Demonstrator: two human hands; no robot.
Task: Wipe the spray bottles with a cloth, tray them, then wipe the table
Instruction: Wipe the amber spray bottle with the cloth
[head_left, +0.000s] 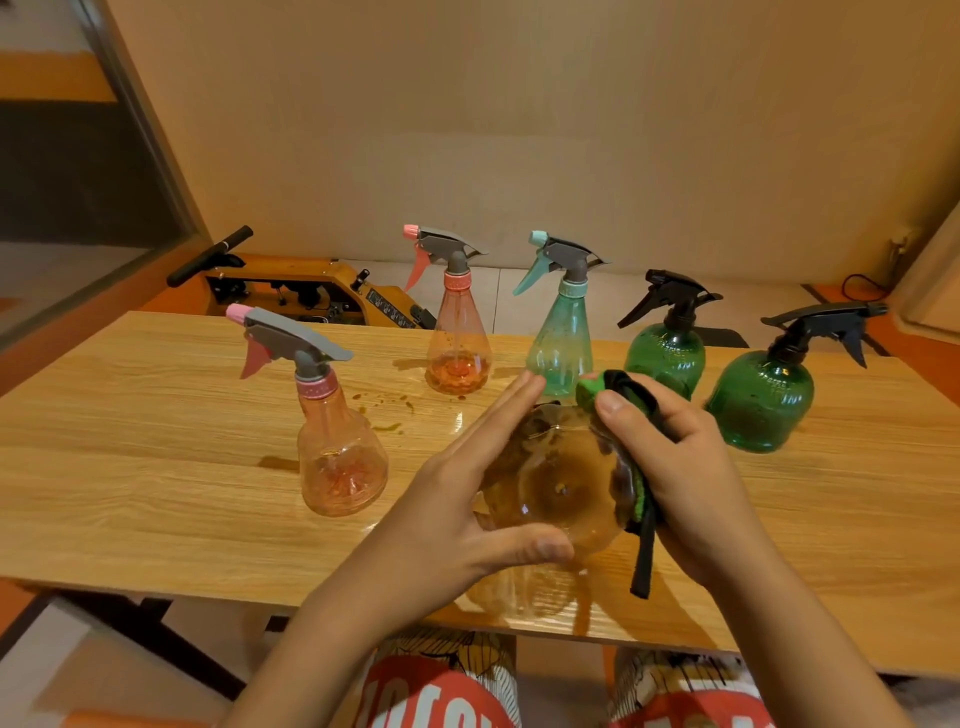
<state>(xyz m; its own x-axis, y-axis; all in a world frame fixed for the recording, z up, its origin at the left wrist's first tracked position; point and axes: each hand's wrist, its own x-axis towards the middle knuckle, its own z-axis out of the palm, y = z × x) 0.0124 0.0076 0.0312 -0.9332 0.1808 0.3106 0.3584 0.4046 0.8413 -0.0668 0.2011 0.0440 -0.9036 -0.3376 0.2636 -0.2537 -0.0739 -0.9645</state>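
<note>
A clear spray bottle is tipped with its base toward me, above the wooden table. My left hand holds it, thumb across the base and fingers straight along the far side. My right hand grips a green-and-black cloth and presses it against the bottle's right side. Standing on the table are two pink bottles, a teal bottle and two dark green bottles.
Brown drips and small puddles mark the table between the pink bottles. A yellow machine with a black handle sits on the floor behind the table. No tray is in view. My knees are under the near edge.
</note>
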